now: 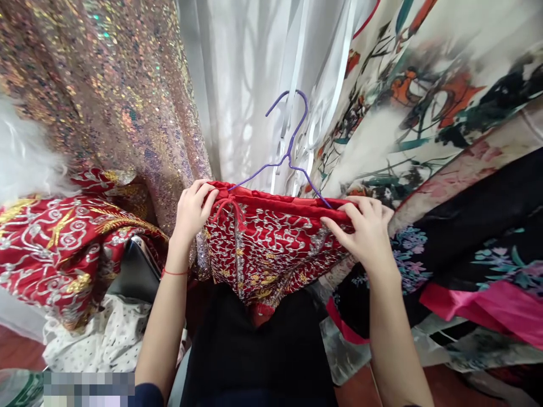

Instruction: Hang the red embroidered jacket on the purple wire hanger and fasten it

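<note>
A red skirt (271,237) with silver and gold embroidery hangs between my hands, its plain red waistband stretched nearly level. My left hand (194,209) grips the waistband's left end, close to a thin red tie (231,208). At the other end, my right hand (367,229) pinches the band between thumb and fingers. A purple wire hanger (289,155) stands up out of the waist opening, hook on top; its lower part is hidden inside the skirt. The skirt's lower part drapes down toward my lap.
Sequinned fabric (97,73) hangs at the back left, white curtain-like cloth (241,85) behind the hanger. Another red embroidered garment (63,249) lies left, above polka-dot cloth (102,333). Floral printed fabric (424,107) and a black garment (475,226) fill the right side.
</note>
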`<state>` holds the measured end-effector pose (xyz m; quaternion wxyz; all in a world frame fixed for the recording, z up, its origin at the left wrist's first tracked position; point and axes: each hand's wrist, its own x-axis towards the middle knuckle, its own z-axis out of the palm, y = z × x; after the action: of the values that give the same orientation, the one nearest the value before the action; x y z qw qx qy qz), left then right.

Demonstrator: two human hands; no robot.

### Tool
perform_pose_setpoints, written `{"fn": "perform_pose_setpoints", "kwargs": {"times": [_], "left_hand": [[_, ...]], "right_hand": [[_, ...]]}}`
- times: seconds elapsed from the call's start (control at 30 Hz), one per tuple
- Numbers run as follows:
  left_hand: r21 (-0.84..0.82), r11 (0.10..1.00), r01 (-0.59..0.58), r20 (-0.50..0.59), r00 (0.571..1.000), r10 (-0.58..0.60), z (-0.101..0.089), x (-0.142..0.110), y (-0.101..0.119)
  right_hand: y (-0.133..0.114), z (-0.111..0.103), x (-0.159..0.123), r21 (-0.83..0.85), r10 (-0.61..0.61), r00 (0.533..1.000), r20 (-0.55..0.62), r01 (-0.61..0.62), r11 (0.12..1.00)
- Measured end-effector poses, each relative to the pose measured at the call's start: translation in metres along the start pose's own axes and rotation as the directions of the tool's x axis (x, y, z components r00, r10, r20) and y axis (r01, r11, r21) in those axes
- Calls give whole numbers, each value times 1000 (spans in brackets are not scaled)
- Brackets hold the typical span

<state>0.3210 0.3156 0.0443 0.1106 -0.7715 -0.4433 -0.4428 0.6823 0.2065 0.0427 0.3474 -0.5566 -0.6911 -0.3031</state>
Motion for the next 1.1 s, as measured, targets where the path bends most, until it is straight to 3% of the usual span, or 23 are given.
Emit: {"fn": "perform_pose_setpoints", "kwargs": {"times": [0.1,0.2,0.37,0.57,0.7,0.8,0.9,1.0,1.1], "left_hand": [[-19,1000,21,-90,996,-22,3,2,-1],[-120,986,117,-157,978,-135,5,4,5],[-149,959,240,-88,963,-255,13,-2,17],[-13,973,229,-174,958,-228,22,-15,20],[19,978,209,-45,977,-208,17,-9,20],[46,988,150,117,981,-155,0,-9,24],[38,997,62,184,981,-68,-29,-26,32],[103,994,32,167,985,-49,-67,-56,40],[268,942,202,10,977,-212,-109,-94,40]], "right_hand": [[5,13,-9,32,43,994,-103,-40,999],[1,23,-7,88,128,966,-223,-111,990],[-5,34,-1,117,209,962,-175,-190,975],[-3,40,-13,70,212,958,-192,-202,977],[5,46,-13,76,239,954,-179,-229,970],[11,51,-9,101,267,955,-131,-255,962],[6,50,-12,176,308,942,-135,-283,943],[-12,42,-23,242,295,936,-192,-246,939],[-44,27,-28,202,210,953,-217,-167,965]]}}
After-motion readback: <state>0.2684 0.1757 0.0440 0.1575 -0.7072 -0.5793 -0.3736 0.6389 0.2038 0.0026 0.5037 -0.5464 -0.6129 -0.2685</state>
